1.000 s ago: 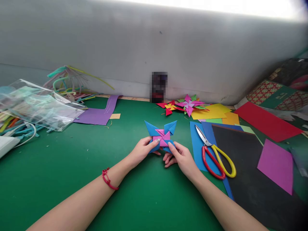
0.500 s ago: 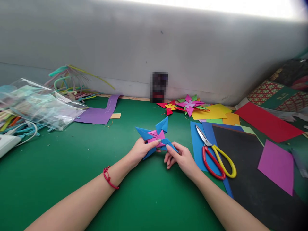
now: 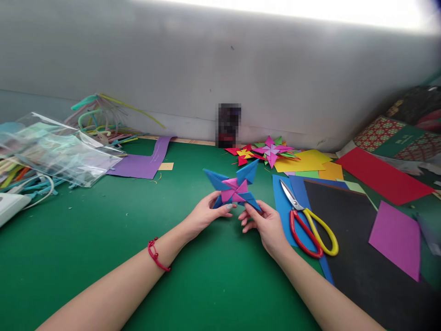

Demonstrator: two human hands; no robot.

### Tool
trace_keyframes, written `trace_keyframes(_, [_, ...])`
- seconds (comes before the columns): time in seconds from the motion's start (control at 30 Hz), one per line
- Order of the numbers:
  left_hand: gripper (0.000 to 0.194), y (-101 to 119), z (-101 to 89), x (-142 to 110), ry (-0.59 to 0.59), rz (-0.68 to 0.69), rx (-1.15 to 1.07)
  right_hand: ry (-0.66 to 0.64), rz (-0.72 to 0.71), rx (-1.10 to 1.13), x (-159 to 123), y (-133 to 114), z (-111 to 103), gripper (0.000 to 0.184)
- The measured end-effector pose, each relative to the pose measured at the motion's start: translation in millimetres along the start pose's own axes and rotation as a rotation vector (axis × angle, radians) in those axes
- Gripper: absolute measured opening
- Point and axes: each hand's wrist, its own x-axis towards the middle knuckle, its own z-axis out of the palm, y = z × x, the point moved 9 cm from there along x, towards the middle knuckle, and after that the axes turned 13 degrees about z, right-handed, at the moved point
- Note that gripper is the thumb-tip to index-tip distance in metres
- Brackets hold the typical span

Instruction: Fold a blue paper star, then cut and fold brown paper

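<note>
Holds a folded paper star (image 3: 234, 190), pink in the middle with blue points, over the green tabletop (image 3: 138, 216), between both hands. Grips its lower left side with the left hand (image 3: 206, 212), thumb along the near edge and fingers behind; pinches its lower right point with the right hand (image 3: 268, 225), remaining fingers curled loosely below. Wears a red bracelet (image 3: 154, 255) on the left wrist. Has scissors (image 3: 296, 204) lying just right of the right hand, across blue paper (image 3: 279, 202) and a black sheet (image 3: 347, 230), and more folded stars (image 3: 271, 151) beyond, near the wall (image 3: 138, 59).

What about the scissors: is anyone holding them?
No, the scissors lie untouched while the left hand and right hand hold the paper star.
</note>
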Motion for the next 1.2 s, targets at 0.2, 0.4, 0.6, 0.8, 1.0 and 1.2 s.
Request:
trace_keyframes(0.2, [0.036,-2,-9.2,2,0.092,0.000,-0.105,0.159,-0.042,0.185,3,-3,-21,0.018])
trace_keyframes(0.4, [0.031,-5,-7.9,0,0.077,-0.042,-0.084,0.137,-0.026,0.184,4,-3,-20,0.023])
trace_keyframes(0.6, [0.040,-7,-11.2,2,0.098,-0.074,-0.247,0.078,-0.040,0.159,2,-6,-14,0.021])
trace_keyframes(0.8, [0.047,-8,-4.5,0,0.032,-0.114,-0.189,-0.029,-0.028,-0.063,-1,-8,3,0.025])
trace_keyframes(1.0, [0.036,-7,-1.5,-4,0.015,-0.109,-0.061,-0.021,-0.039,-0.055,3,-8,0,0.018])
trace_keyframes(1.2, [0.038,-8,-2.9,-2,0.037,-0.118,-0.060,-0.042,-0.026,-0.017,3,-6,1,0.025])
